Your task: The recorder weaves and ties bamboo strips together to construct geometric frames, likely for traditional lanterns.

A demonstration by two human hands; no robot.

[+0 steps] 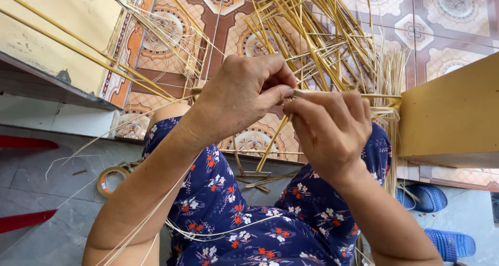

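My left hand (241,92) and my right hand (330,128) meet in the middle of the view, above my lap. Both pinch thin yellow cane strips (312,35) of a half-woven piece that fans out in front of me. A horizontal strip (377,96) runs from my fingertips to the right. The left thumb and forefinger press the strip where it crosses the right fingers. One loose strip (273,144) hangs down from between the hands. Under the hands lie my knees in a dark blue flowered cloth (228,203).
A roll of tape (110,180) lies on the grey floor at the left. Patterned orange floor tiles (447,6) lie ahead. A yellow wooden block (452,112) stands at the right, blue slippers (442,219) below it. Long pale strands (156,29) lie at upper left.
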